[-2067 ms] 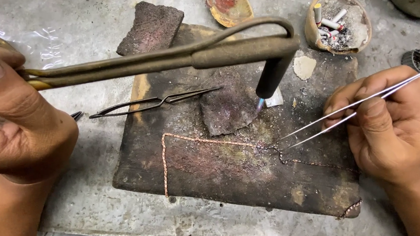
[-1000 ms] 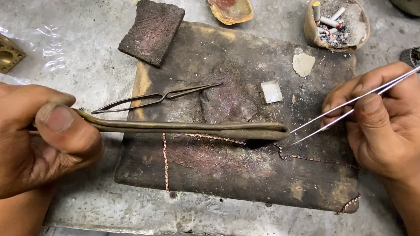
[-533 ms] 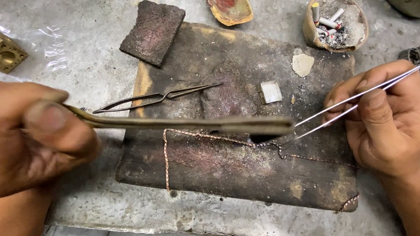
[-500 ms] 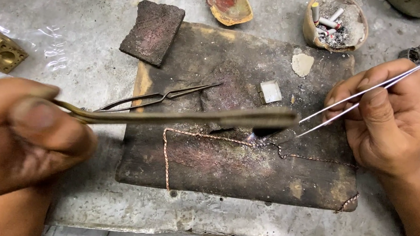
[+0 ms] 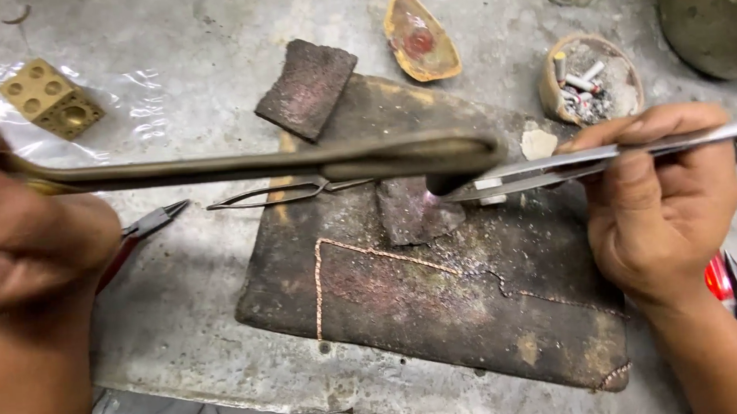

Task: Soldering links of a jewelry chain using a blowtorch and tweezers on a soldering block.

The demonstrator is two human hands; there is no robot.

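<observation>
The left hand (image 5: 29, 231) is clenched around the handle end of a long brownish metal blowpipe torch (image 5: 296, 162), whose dark nozzle end reaches right across the bench and turns down over the middle of the dark charred soldering block (image 5: 446, 331). The right hand (image 5: 658, 204) pinches a pair of long silver steel tweezers (image 5: 556, 166) between thumb and fingers; their tips sit just under the nozzle, beside a small pale chip, and whether they clamp anything cannot be told.

On the block lies a thin twisted copper-coloured wire chain (image 5: 363, 252), running up the left side, bending right and trailing toward the near right corner. A small dark charred slab (image 5: 412, 212) rests on the block directly below the nozzle. A faint glow seems to show at that spot, so heating looks to be in hand; the chain itself lies away from the tips, and nothing shows it joined or finished.

A second pair of dark fine tweezers (image 5: 285, 191) lies on the block's far left part. A loose rectangular charcoal piece (image 5: 307, 88) overlaps the far edge. A brass dapping cube with round hollows (image 5: 50, 98) sits far left, red-handled pliers (image 5: 141, 231) just left of the block, a round dish of ash and stubs (image 5: 589, 79) far right. The grey bench left of the block is the widest free stretch; the right side is crowded with tools near the wrist.
</observation>
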